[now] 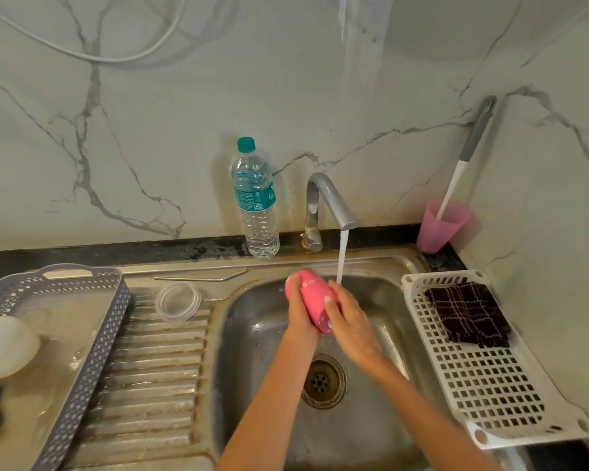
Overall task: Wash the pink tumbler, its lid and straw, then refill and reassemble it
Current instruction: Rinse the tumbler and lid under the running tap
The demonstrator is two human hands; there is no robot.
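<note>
The pink tumbler (312, 296) lies tilted over the steel sink (252, 351), just left of the water running from the tap (330, 202). My left hand (298, 309) grips its left side. My right hand (347, 321) grips its lower right end, fingers wrapped around it. The clear lid (178, 301) rests on the ribbed drainboard to the left. The metal straw (201, 277) lies along the sink's back ledge behind the lid.
A water bottle (257, 198) stands behind the sink beside the tap. A grey basket (92, 338) holds white dishes at left. A white rack (490, 379) with a dark cloth (466, 314) sits at right. A pink cup (441, 226) with a brush stands in the corner.
</note>
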